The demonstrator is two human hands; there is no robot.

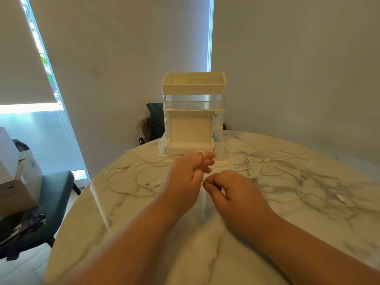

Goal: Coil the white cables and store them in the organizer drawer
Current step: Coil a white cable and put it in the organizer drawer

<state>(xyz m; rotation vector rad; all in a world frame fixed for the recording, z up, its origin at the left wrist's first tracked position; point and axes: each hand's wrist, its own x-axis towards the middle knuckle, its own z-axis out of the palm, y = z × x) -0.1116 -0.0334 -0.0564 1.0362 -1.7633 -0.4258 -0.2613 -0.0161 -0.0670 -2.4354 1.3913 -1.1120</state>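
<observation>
Two hands met above the middle of the marble table (185, 254). The left hand (188, 173) had its fingers curled, with a white cable (203, 154) looped round a fingertip. The right hand (234, 194), at its 4 o'clock, pinched the same cable between thumb and fingertips. Other cables lay on the table: a loose one (127, 178) spread at 9 o'clock of the hands and a tangle (267, 163) at 2 o'clock. The organizer (193, 87) stood at 12 o'clock, near the table's far edge. Its bottom drawer (162, 148) was pulled out toward the hands, and a white box (189, 125) with its lid raised sat in it.
</observation>
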